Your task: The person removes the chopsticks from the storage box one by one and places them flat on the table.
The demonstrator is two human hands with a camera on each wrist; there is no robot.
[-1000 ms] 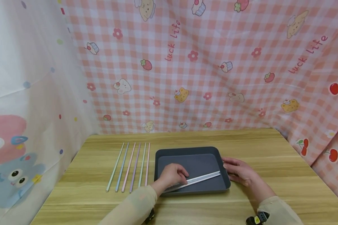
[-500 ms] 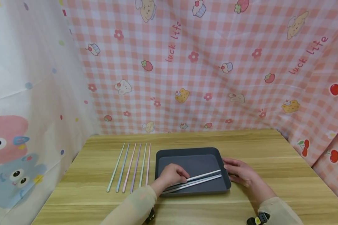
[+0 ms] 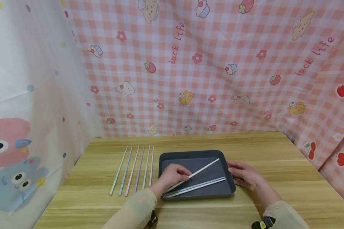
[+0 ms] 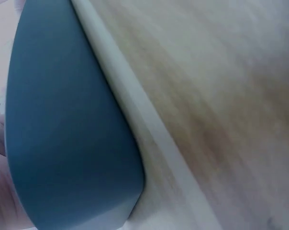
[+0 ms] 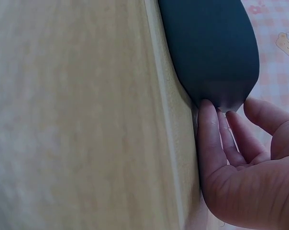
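Observation:
A dark grey tray [image 3: 200, 195] sits on the table, with two chopsticks [image 3: 200, 187], one bluish and one whitish, lying slantwise along its near side. My left hand [image 3: 175, 176] is over the tray's left part and pinches a pale chopstick [image 3: 204, 167] between thumb and fingers; its far end is raised toward the tray's back right. At the tray's right end, my right hand [image 3: 245, 174] holds the wall, its thumb at the rim and its fingers against the outer side. The right wrist view shows these fingers [image 5: 210, 139] touching the tray. The left wrist view shows mainly the tray's outer wall [image 4: 72, 120].
Several pastel chopsticks [image 3: 132, 171] in green, blue, pink and purple lie side by side on the wooden table [image 3: 263, 146], left of the tray. A pink checked cloth [image 3: 200, 79] hangs behind the table, and a white patterned cloth [image 3: 46, 105] hangs at the left.
One pale chopstick has separated from the two others in the tray; its far end swung up and away in my left hand. The right hand has stayed at the tray's side.

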